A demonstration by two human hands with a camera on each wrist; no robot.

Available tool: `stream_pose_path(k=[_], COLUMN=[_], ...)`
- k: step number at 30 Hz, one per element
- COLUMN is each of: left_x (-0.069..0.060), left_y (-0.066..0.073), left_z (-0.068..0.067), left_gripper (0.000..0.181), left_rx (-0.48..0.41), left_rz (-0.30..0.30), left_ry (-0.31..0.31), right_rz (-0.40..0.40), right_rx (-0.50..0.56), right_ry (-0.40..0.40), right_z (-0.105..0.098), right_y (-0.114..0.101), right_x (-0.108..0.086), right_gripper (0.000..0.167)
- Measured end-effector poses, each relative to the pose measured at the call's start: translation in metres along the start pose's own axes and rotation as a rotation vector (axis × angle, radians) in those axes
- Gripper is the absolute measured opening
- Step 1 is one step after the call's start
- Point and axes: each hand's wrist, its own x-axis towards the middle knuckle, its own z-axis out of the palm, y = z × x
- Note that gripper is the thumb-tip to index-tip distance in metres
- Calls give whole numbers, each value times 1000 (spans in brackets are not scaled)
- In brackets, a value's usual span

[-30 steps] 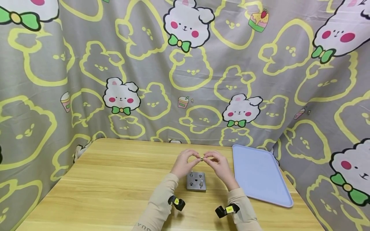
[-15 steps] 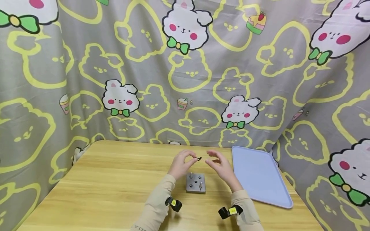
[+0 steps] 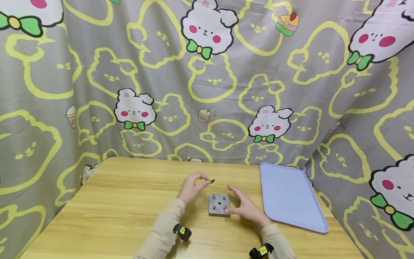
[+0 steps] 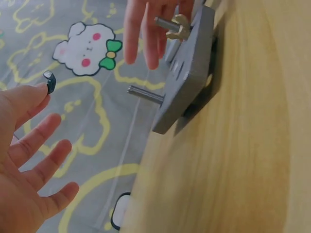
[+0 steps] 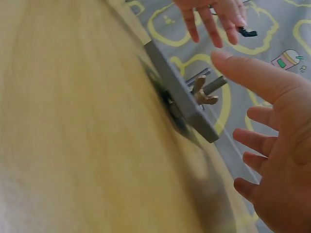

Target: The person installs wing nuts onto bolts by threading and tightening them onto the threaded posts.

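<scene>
My left hand [image 3: 191,190] pinches a small dark wing nut [image 5: 248,32] between thumb and forefinger, held in the air left of and beyond a grey metal plate [image 3: 220,210]; its other fingers are spread. Two threaded bolts rise from the plate, which also has several holes. One bolt [image 4: 146,95] is bare. On the other sits a brass wing nut [image 5: 200,92], low on the thread. At the plate's right side is my right hand [image 3: 246,208], fingers apart, with its thumb close to that bolt; whether the thumb touches it I cannot tell.
A pale blue tray [image 3: 292,196] lies on the right of the wooden table [image 3: 129,201]. Behind the table hangs a grey patterned curtain [image 3: 174,82]. Each wrist wears a black strap with a camera.
Both hands pinched the wing nut together above the plate; the right hand let go and came down to the plate's right side. The left hand moved left with the wing nut.
</scene>
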Motion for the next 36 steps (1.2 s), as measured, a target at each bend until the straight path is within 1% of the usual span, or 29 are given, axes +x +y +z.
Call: stream_pose_path(k=[4,8,12,15,21,26,30,33,36], left_x=[-2,-3,-2,-1,-4,-5,-6,-6,-7], left_y=[-1,-4,-7,-8,-9,-9,-8,-6,-4], left_z=[3,3,3,3,6,6,8,10,13], left_gripper=[6,7,7,8,8,7,6,6,6], left_rx=[-23,-35,-22,-24,-25,16,62,78,58], left_rz=[-17,-43,-39,-30,-33,-16,28,48,34], left_ry=[-14,-24,-17,-18,-42,-49,-61,-65,-60], right_rz=[29,8,-13,-11,24,37,47,44,34], right_rx=[-5,-59,-135,-161,-139,-135,-134,-131,-136], right_ry=[-36,-58,-59,-62,-74,-74,-74,-73,-74], right_z=[1,3,6,8,10,10,10,9,9], right_y=[4,8,12,13,13,11,10,11,12], right_x=[-2,-1,1,1,-3,-4,-4,-4,-4], right_gripper=[100,101,99,95,92,92,93,94,93])
